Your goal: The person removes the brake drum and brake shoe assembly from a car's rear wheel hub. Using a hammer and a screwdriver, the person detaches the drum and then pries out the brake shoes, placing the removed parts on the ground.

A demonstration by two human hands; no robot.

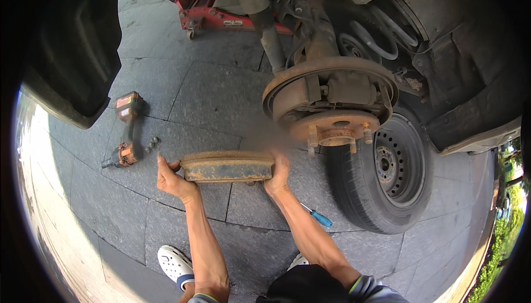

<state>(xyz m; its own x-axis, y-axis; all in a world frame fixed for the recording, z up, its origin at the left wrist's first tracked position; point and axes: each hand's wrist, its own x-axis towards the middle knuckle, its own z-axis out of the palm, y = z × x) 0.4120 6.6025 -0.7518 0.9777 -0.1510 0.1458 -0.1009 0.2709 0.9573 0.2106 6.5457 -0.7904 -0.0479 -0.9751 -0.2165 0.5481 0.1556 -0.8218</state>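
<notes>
A rusty brake drum point(228, 171) is held edge-on above the paving, apart from the wheel hub. At its left rim is my left hand point(176, 180), fingers against the edge. My right hand point(278, 173) grips the opposite side. Up and to the right, the rusted hub flange point(300, 128) with several wheel studs is exposed. Behind it show a brake shoe point(290, 95), the wheel cylinder or a similar housing point(352, 85) and the round backing plate point(332, 63). A brownish haze, possibly dust, blurs the space between the drum and the hub.
A wheel with its tyre point(352, 191) leans under the car at right. A blue-handled screwdriver point(321, 218) lies beside it. On the left are a cordless impact wrench point(127, 131) and several lug nuts point(153, 143). A red floor jack point(232, 20) stands behind; a coil spring point(375, 44) hangs above.
</notes>
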